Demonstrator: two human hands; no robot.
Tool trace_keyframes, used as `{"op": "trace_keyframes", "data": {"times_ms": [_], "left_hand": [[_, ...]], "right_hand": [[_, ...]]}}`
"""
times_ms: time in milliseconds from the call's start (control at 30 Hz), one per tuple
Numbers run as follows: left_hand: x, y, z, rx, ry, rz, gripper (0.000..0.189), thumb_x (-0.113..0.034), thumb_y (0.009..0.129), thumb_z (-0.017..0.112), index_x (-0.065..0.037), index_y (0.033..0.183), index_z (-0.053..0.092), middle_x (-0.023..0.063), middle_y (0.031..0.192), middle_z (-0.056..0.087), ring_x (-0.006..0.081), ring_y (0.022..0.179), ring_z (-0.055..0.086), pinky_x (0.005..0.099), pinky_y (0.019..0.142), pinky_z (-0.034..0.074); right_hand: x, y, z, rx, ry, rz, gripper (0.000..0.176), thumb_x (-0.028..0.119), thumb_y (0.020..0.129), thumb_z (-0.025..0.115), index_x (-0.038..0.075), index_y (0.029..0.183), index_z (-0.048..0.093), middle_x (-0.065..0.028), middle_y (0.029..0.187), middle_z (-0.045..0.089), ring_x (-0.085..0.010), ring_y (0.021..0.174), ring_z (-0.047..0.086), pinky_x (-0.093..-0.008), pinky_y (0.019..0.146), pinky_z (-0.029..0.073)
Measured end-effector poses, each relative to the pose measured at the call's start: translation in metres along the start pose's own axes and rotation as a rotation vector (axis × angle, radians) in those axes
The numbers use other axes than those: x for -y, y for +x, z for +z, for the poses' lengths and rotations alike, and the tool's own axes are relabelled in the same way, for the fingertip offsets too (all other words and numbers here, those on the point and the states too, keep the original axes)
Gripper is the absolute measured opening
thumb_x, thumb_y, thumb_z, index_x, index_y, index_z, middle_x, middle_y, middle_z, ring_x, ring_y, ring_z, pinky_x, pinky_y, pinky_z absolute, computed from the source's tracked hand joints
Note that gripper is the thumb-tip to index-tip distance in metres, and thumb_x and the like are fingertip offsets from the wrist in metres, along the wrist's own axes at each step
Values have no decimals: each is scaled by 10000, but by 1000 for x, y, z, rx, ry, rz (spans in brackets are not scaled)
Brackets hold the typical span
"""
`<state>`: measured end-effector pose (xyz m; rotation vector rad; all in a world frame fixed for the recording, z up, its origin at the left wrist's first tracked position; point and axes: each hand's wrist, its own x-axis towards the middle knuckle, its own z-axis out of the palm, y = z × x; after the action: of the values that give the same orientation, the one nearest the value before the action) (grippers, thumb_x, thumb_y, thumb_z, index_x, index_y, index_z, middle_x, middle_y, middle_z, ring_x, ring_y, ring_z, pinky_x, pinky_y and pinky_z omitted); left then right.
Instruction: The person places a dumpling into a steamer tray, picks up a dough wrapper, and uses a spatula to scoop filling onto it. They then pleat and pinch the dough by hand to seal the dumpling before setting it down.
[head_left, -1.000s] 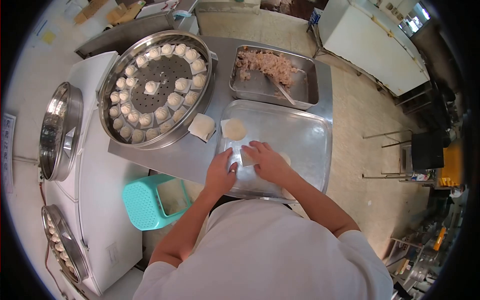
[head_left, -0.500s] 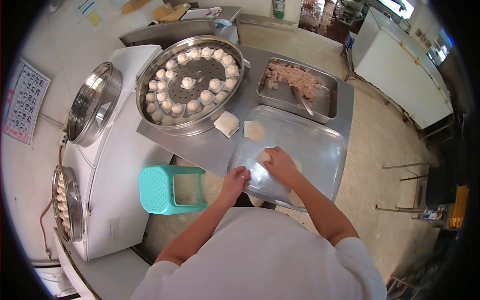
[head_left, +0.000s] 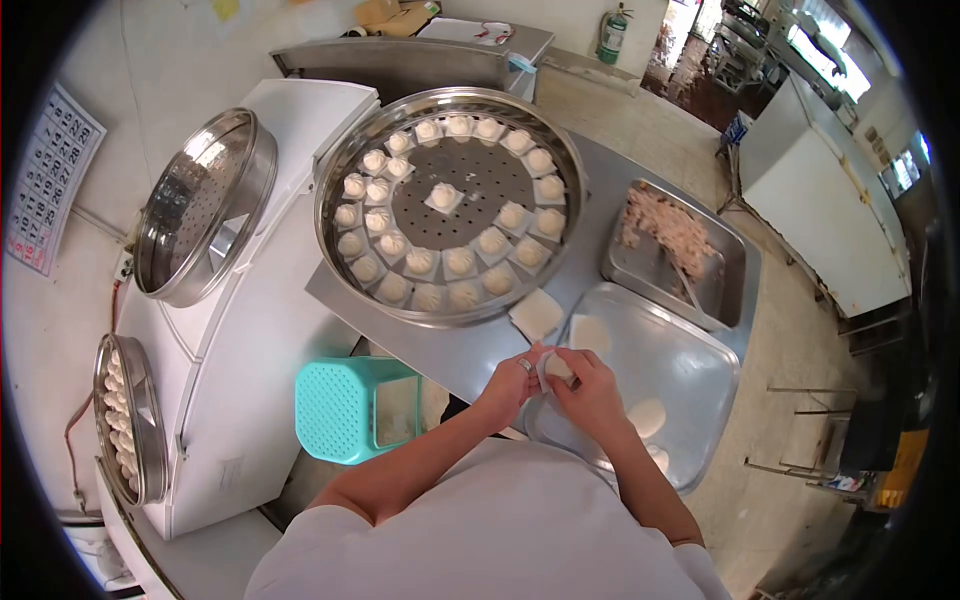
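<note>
My left hand (head_left: 512, 382) and my right hand (head_left: 588, 388) meet over the near left edge of a metal tray (head_left: 690, 345). Between them they hold a small round piece of dough (head_left: 559, 368), with the fingers of both hands closed on it. Flat dough rounds (head_left: 647, 417) lie on the tray, one of them on a paper square near its top left corner. Just beyond my hands rests a stack of white paper squares (head_left: 537, 315). Left of that, a large round steamer tray (head_left: 450, 320) holds rings of pleated buns on paper squares.
A deep pan (head_left: 735, 275) of meat filling with a utensil stands behind the tray. A turquoise stool (head_left: 335, 410) is at the table's left front. Two more steamer trays (head_left: 255, 165) (head_left: 150, 430) sit on the white surface at left.
My right hand has lifted the dough off the tray and moved toward my left hand, which now holds it too. The camera view has shifted, so the table appears further right.
</note>
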<state>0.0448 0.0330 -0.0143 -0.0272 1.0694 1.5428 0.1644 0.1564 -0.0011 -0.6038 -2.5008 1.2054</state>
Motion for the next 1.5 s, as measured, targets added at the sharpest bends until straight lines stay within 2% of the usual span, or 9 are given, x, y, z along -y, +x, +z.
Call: {"op": "trace_keyframes", "data": {"times_ms": [200, 300, 433, 533, 633, 833, 933, 1067, 1500], "left_hand": [[-111, 13, -83, 26, -57, 254, 456, -286, 1098, 446, 7, 1443, 497, 99, 1342, 618, 207, 1173, 636, 358, 1033, 501], [-163, 32, -121, 18, -108, 279, 475, -311, 1098, 461, 7, 1450, 488, 104, 1339, 621, 207, 1184, 631, 359, 1035, 497], [-214, 49, -153, 92, -104, 394, 546, -382, 1096, 477, 8, 1476, 443, 119, 1352, 619, 223, 1199, 620, 364, 1054, 481], [-243, 36, -167, -14, -28, 475, 549, -348, 1089, 489, 17, 1490, 404, 169, 1408, 580, 273, 1290, 572, 410, 1122, 425], [-239, 20, -199, -114, 198, 643, 494, -227, 1064, 563, 5, 1479, 428, 176, 1421, 583, 273, 1286, 579, 394, 1088, 453], [-217, -12, -226, -319, 706, 694, 467, -110, 937, 724, 0, 1362, 564, 152, 1216, 716, 239, 1097, 692, 354, 952, 539], [-217, -10, -224, -304, 702, 739, 464, -133, 899, 763, 0, 1312, 597, 134, 1134, 745, 221, 1038, 716, 350, 945, 545], [-218, -9, -228, -266, 761, 713, 465, -181, 886, 785, -43, 1301, 626, 142, 1121, 739, 271, 1043, 731, 373, 898, 572], [-220, -6, -230, -236, 812, 777, 447, -178, 871, 779, -75, 1276, 620, 102, 1050, 735, 269, 929, 729, 380, 800, 579]], "right_hand": [[63, 128, 52, 30, -120, -116, 384, 102, 815, 793, 15, 1172, 681, -175, 1015, 683, -274, 731, 688, -357, 659, 556], [91, 193, 76, 88, -105, -81, 408, 113, 815, 764, 19, 1198, 659, -216, 1052, 666, -410, 888, 669, -467, 773, 542], [111, 261, 91, 61, -108, -131, 419, 111, 796, 767, -1, 1188, 671, -224, 1038, 682, -404, 872, 673, -449, 780, 544], [125, 319, 100, 57, -142, -120, 420, 115, 791, 754, -14, 1184, 683, -232, 1014, 700, -402, 875, 680, -445, 806, 545], [124, 382, 115, 74, -212, -125, 423, 138, 798, 731, -28, 1185, 687, -245, 1021, 716, -410, 929, 689, -450, 851, 544], [104, 479, 173, 110, -392, -160, 432, 183, 803, 699, -49, 1167, 689, -283, 1077, 711, -436, 1045, 681, -464, 921, 544], [85, 510, 207, 167, -452, -113, 411, 185, 796, 701, -44, 1137, 695, -302, 1062, 705, -442, 1045, 679, -473, 934, 546], [61, 526, 233, 224, -528, -99, 371, 171, 797, 698, -34, 1105, 695, -307, 1049, 699, -447, 1044, 674, -482, 940, 543], [54, 525, 234, 214, -547, -73, 347, 136, 810, 688, -46, 1104, 661, -296, 1182, 645, -471, 1090, 645, -499, 944, 544]]}}
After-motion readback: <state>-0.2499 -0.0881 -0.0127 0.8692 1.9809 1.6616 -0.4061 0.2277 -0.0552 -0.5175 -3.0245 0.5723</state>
